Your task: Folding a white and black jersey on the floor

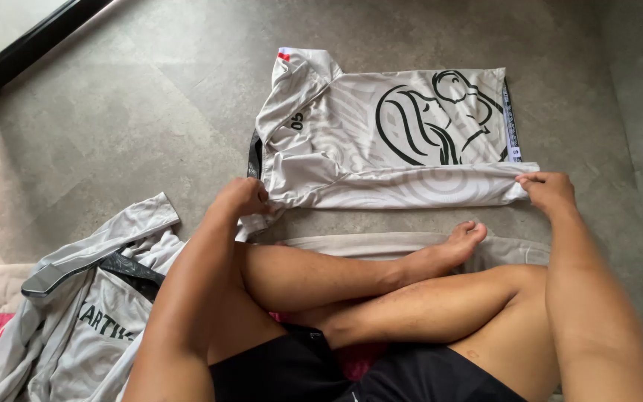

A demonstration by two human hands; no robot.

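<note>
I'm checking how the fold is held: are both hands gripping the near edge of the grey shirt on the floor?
Yes: the left hand and right hand each pinch an end of the grey shirt's folded near edge.
</note>
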